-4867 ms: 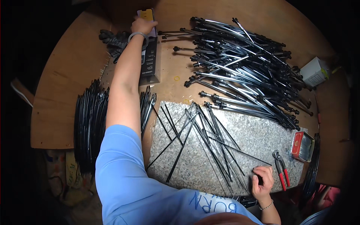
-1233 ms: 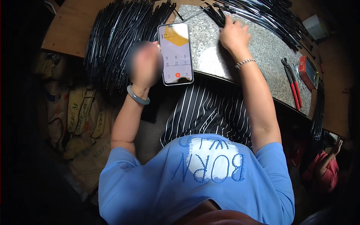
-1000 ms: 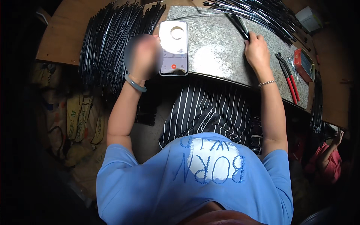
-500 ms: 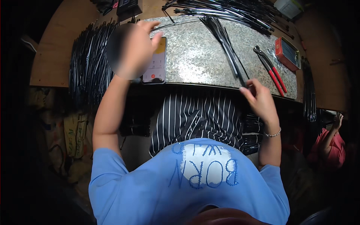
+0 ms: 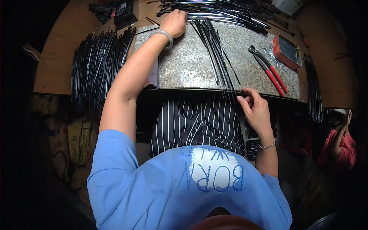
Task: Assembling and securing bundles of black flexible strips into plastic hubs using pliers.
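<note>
Head view. Left hand (image 5: 174, 22) reaches to the far edge of the granite slab (image 5: 184, 67), fingers curled down over the near ends of a large heap of black rods (image 5: 222, 9) lying across the wooden table (image 5: 57, 53); whether it grips any of them cannot be told. A pale bangle (image 5: 164, 35) sits on that wrist.

Right hand (image 5: 255, 109) is at the slab's near edge, fingers bent and pinched on the near ends of a small bundle of thin black rods (image 5: 214, 50). This bundle runs from the far edge across the slab's middle to the near edge.

Red-handled pliers (image 5: 268, 71) lie on the slab toward its right edge, apart from the bundle. A small red box (image 5: 286, 50) sits at the far right corner. A phone (image 5: 154, 76) lies at the slab's left edge, partly under the left forearm. Another stack of black rods (image 5: 96, 65) lies on the table left of the slab.
</note>
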Tool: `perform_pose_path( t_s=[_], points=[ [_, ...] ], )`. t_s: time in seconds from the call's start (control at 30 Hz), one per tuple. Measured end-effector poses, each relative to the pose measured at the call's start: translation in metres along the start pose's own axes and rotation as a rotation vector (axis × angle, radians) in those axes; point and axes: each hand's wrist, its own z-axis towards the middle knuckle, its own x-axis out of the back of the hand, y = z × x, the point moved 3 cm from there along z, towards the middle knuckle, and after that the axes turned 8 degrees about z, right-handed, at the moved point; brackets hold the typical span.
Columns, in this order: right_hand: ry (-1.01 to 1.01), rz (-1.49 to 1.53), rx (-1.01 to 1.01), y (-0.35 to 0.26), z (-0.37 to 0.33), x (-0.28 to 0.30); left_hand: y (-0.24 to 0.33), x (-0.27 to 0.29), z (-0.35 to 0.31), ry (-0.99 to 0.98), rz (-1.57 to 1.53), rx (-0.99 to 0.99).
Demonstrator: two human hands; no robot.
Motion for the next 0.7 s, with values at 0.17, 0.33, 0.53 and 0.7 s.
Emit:
perform_pose_path(
  t_s=[0.17,0.33,0.53,0.7],
  points=[
    [0.148,-0.027,0.071,-0.002,0.017,0.01,0.0,0.006,-0.002,0.022,-0.013,-0.126],
    [0.477,-0.557,0.674,-0.031,0.069,0.009,0.021,0.058,0.006,0.036,0.148,-0.306],
    [-0.031,0.05,0.317,-0.026,0.102,0.003,-0.012,0.072,0.001,-0.199,0.154,-0.054],
    [-0.155,0.64,0.121,-0.036,0.078,0.006,-0.018,0.112,-0.118,0.147,0.052,0.176]
  ],
)
